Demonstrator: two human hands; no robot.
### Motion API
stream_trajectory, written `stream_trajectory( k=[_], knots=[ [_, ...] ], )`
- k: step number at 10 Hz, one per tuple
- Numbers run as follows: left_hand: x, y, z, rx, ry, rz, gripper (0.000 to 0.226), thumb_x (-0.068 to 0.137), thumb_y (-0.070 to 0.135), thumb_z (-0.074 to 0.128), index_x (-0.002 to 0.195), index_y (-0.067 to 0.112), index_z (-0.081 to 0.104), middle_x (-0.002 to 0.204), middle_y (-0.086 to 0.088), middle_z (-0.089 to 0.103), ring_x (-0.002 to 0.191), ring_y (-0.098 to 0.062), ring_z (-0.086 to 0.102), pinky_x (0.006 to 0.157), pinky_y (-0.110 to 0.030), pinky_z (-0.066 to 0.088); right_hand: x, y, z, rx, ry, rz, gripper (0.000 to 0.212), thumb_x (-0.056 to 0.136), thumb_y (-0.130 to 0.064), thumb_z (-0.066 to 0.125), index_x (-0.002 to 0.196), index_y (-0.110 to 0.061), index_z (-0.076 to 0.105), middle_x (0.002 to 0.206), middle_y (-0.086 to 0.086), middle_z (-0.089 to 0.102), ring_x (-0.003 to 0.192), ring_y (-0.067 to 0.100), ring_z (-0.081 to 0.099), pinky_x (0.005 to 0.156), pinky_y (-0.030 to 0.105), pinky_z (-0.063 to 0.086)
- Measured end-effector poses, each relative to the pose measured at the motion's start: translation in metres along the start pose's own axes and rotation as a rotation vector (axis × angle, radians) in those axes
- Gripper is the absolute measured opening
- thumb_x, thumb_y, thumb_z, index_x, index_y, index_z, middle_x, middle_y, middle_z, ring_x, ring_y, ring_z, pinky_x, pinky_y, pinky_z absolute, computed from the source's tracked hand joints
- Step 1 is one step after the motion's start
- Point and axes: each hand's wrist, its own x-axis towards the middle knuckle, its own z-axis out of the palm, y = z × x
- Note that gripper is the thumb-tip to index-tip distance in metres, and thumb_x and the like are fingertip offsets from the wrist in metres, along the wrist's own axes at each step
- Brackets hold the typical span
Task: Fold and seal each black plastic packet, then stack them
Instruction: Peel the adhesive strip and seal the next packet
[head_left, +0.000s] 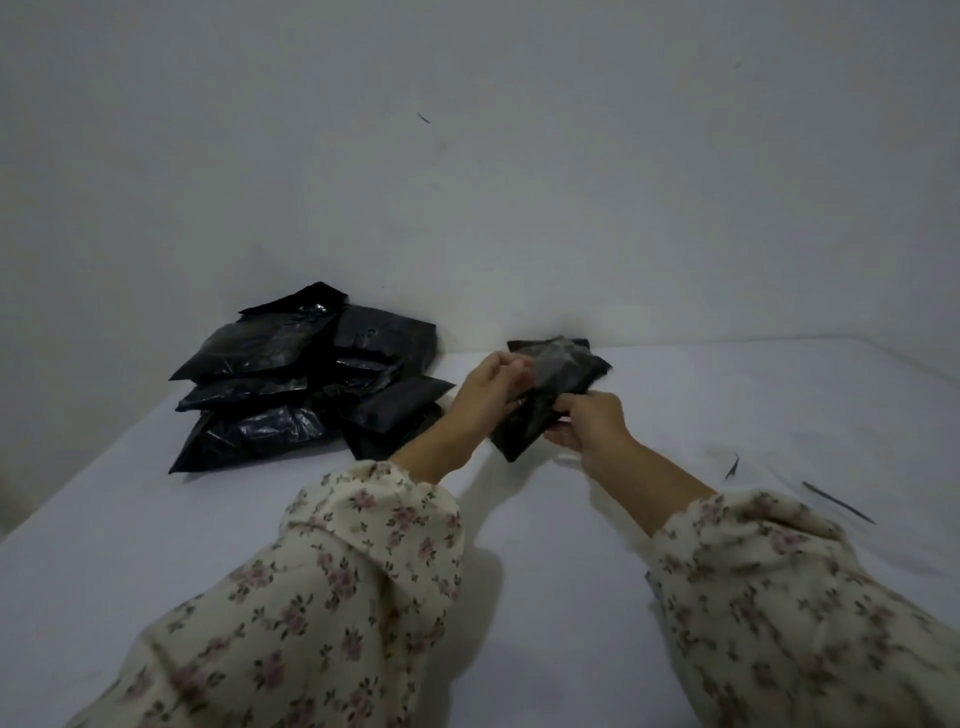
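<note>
A black plastic packet (556, 384) is held up just above the white surface (519, 519) at centre. My left hand (488, 389) grips its left edge, fingers curled over the top. My right hand (587, 421) pinches the packet's lower right side. The packet looks blurred near its upper flap. To the left, a pile of several black packets (306, 379) lies heaped against the wall, some glossy, some matt.
A grey wall (519, 182) rises directly behind the pile and the held packet. Two thin dark strips (836, 501) lie on the surface at the right. Floral sleeves cover both forearms in the foreground.
</note>
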Motion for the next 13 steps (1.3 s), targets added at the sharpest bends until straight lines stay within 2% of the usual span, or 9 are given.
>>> stream_trajectory(
  k=[1, 2, 4, 6, 9, 10, 11, 12, 13],
  knots=[
    [0.020, -0.038, -0.006, 0.399, 0.057, 0.186, 0.012, 0.099, 0.013, 0.046, 0.103, 0.014, 0.058, 0.102, 0.001, 0.059, 0.098, -0.014, 0.056, 0.082, -0.024, 0.042, 0.028, -0.002, -0.018, 0.238, 0.150, 0.100, 0.035, 0.089, 0.011, 0.048, 0.125, 0.009, 0.048, 0.114, 0.024, 0.058, 0.099, 0.038, 0.061, 0.066, 0.033, 0.056],
    [0.045, -0.074, -0.013, 0.786, 0.084, 0.150, 0.027, 0.099, 0.025, 0.047, 0.124, 0.017, 0.052, 0.127, -0.005, 0.051, 0.121, -0.021, 0.046, 0.100, -0.034, 0.037, 0.057, -0.005, -0.032, 0.354, 0.196, 0.146, 0.037, 0.092, 0.007, 0.051, 0.128, 0.006, 0.046, 0.124, 0.022, 0.059, 0.088, 0.029, 0.065, 0.087, 0.036, 0.050],
    [0.087, -0.113, -0.011, 1.370, 0.010, 0.030, 0.057, 0.101, 0.046, 0.026, 0.149, 0.015, 0.023, 0.158, -0.007, 0.017, 0.146, -0.023, 0.008, 0.118, -0.042, 0.004, 0.111, -0.019, -0.015, 0.371, 0.138, 0.186, 0.039, 0.091, 0.007, 0.054, 0.129, 0.011, 0.045, 0.130, 0.024, 0.055, 0.120, 0.031, 0.056, 0.108, 0.037, 0.038],
    [0.112, -0.118, -0.009, 1.375, -0.027, -0.010, 0.062, 0.099, 0.050, 0.024, 0.151, 0.017, 0.019, 0.159, -0.007, 0.013, 0.146, -0.022, 0.009, 0.119, -0.041, 0.005, 0.154, -0.012, 0.011, 0.337, 0.137, 0.120, 0.038, 0.097, 0.002, 0.044, 0.134, 0.010, 0.039, 0.140, 0.023, 0.045, 0.127, 0.034, 0.049, 0.107, 0.037, 0.040],
    [0.114, -0.123, -0.009, 1.363, 0.016, 0.031, 0.060, 0.099, 0.048, 0.028, 0.150, 0.017, 0.023, 0.158, -0.008, 0.017, 0.146, -0.023, 0.012, 0.118, -0.041, 0.007, 0.177, -0.005, 0.012, 0.175, 0.093, 0.143, 0.037, 0.098, -0.010, 0.048, 0.131, 0.008, 0.046, 0.134, 0.024, 0.051, 0.118, 0.031, 0.057, 0.075, 0.025, 0.055],
    [0.109, -0.118, -0.011, 1.378, 0.050, 0.189, 0.045, 0.097, 0.036, 0.041, 0.135, 0.014, 0.049, 0.140, -0.009, 0.047, 0.131, -0.027, 0.040, 0.109, -0.041, 0.029, 0.167, -0.006, 0.022, 0.136, 0.146, 0.155, 0.022, 0.096, -0.009, 0.052, 0.110, 0.007, 0.060, 0.107, 0.023, 0.063, 0.083, 0.028, 0.065, 0.047, 0.021, 0.050],
    [0.095, -0.107, -0.020, 1.412, 0.196, 0.491, 0.017, 0.076, 0.020, 0.071, 0.092, 0.017, 0.071, 0.094, -0.003, 0.065, 0.090, -0.026, 0.061, 0.078, -0.038, 0.045, 0.149, 0.001, 0.033, -0.114, 0.204, 0.089, 0.020, 0.091, -0.014, 0.062, 0.100, 0.004, 0.063, 0.070, 0.008, 0.058, 0.053, 0.016, 0.053, 0.042, 0.025, 0.043],
    [0.073, -0.097, -0.041, 1.443, 0.378, 0.533, 0.023, 0.067, 0.018, 0.075, 0.089, 0.021, 0.069, 0.093, -0.002, 0.063, 0.092, -0.024, 0.052, 0.079, -0.038, 0.033, 0.121, 0.018, 0.050, -0.385, 0.044, 0.064, 0.014, 0.089, -0.013, 0.063, 0.098, -0.002, 0.063, 0.075, 0.008, 0.062, 0.059, 0.015, 0.056, 0.050, 0.022, 0.045],
    [0.049, -0.088, -0.067, 1.423, 0.551, 0.459, 0.023, 0.071, 0.023, 0.065, 0.094, 0.021, 0.067, 0.102, -0.006, 0.060, 0.099, -0.024, 0.040, 0.081, -0.039, 0.025, 0.096, 0.038, 0.074, -0.615, -0.118, -0.040, 0.021, 0.085, -0.019, 0.067, 0.101, -0.006, 0.066, 0.101, 0.014, 0.067, 0.094, 0.027, 0.063, 0.088, 0.040, 0.052]
  ],
)
